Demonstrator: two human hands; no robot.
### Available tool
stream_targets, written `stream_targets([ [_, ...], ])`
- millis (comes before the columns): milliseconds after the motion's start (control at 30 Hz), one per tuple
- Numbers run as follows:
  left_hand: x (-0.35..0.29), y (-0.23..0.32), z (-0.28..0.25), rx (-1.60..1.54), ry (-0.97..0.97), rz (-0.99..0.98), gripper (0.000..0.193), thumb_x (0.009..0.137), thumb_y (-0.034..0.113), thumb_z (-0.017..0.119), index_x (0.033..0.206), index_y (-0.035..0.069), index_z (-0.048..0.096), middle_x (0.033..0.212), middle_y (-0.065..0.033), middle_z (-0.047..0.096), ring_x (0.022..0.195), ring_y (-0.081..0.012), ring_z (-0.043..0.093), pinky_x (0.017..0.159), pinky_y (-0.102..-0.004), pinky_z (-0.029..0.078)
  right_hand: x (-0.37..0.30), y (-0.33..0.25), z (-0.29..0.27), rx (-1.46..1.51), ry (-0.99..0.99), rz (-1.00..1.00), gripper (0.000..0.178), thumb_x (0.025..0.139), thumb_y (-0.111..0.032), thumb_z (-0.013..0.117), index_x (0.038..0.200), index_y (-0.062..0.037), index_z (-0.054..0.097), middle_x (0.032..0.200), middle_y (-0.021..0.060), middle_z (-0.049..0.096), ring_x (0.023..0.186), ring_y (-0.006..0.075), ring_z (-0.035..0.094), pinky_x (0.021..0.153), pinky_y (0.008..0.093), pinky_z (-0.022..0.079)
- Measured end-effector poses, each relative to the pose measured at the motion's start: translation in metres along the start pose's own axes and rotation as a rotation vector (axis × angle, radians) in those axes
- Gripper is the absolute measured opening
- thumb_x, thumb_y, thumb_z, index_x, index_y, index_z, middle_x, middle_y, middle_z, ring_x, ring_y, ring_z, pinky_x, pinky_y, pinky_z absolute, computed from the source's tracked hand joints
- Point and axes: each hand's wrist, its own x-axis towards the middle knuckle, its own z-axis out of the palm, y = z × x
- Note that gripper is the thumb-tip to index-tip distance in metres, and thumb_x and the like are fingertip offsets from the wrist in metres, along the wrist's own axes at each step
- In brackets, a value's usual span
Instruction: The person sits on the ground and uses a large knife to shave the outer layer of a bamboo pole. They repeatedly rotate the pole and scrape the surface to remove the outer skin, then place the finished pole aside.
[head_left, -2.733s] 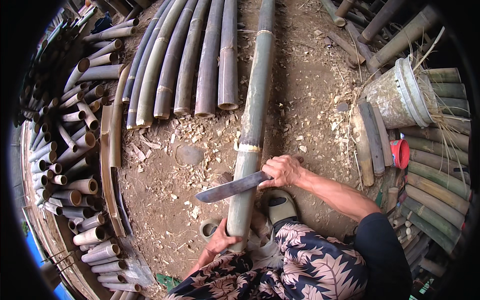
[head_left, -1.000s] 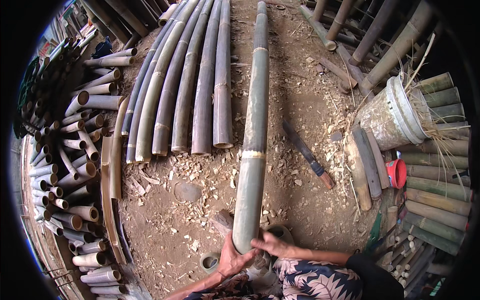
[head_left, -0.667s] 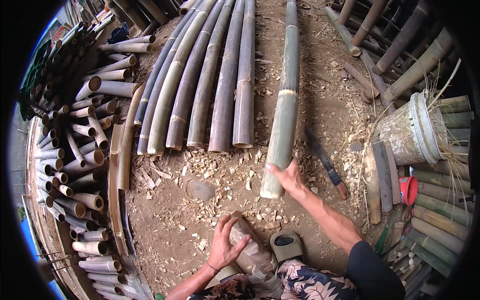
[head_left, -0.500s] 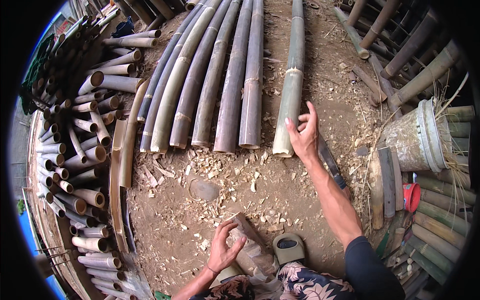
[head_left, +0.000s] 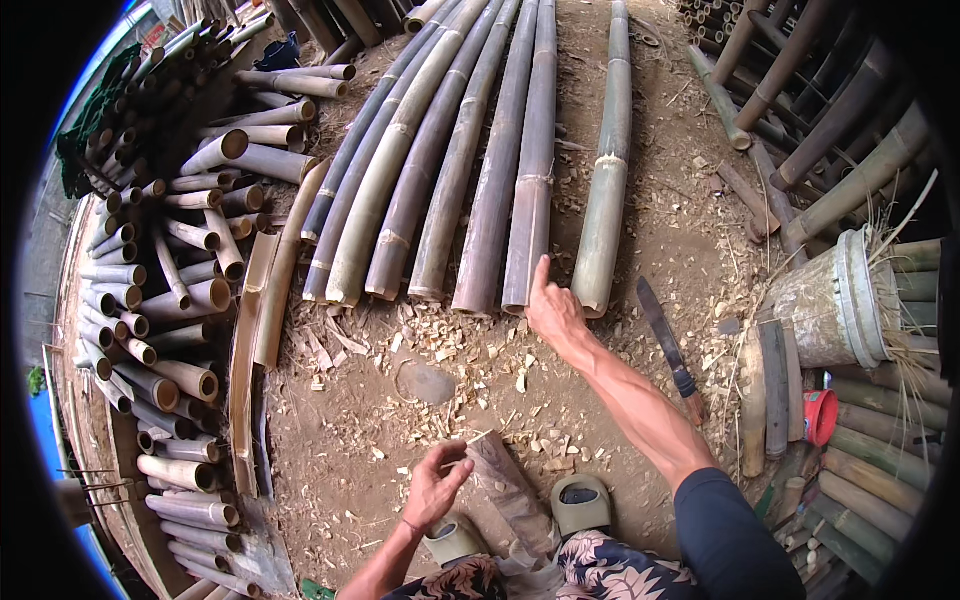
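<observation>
My right hand reaches forward with its index finger stretched out and the other fingers partly folded, holding nothing. The fingertip overlaps the near end of a purplish-brown bamboo pole; whether it touches I cannot tell. Just right of the hand lies a greenish bamboo pole. Several more poles, such as a pale bamboo pole, fan out to the left. My left hand hovers low with bent fingers and thumb apart, nothing seen in it, beside a wooden block. A machete lies right of my right forearm.
Cut bamboo pieces are piled along the left, with split bamboo strips beside them. To the right stand a dirty white bucket, a red container and short slats. Wood chips and a stone lie on the soil.
My right hand has moved left from the greenish pole to the purplish-brown pole, its index finger now extended. My left hand has barely moved. The view has shifted slightly, showing more of the machete.
</observation>
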Motion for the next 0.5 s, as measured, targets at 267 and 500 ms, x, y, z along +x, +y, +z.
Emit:
stream_targets([
  [267, 0.053, 0.045, -0.045, -0.008, -0.217, 0.039, 0.105, 0.075, 0.063, 0.077, 0.144, -0.005, 0.037, 0.129, -0.0251, 0.057, 0.12, -0.0344, 0.056, 0.101, -0.0419, 0.048, -0.231, -0.117, 0.004, 0.9, -0.664, -0.233, 0.064, 0.093, -0.037, 0.059, 0.135, 0.0054, 0.036, 0.094, 0.0224, 0.059, 0.08, 0.0314, 0.062, 0.069, 0.0433, 0.054],
  [500, -0.118, 0.005, -0.101, 0.365, -0.128, -0.238, 0.116, 0.054, 0.045, 0.088, 0.143, -0.006, 0.033, 0.126, -0.0238, 0.058, 0.115, -0.0336, 0.059, 0.102, -0.043, 0.048, -0.171, -0.092, 0.031, 0.748, -0.601, -0.121, 0.078, 0.089, -0.051, 0.064, 0.136, 0.0055, 0.037, 0.125, 0.0264, 0.053, 0.111, 0.0379, 0.059, 0.092, 0.0493, 0.051],
])
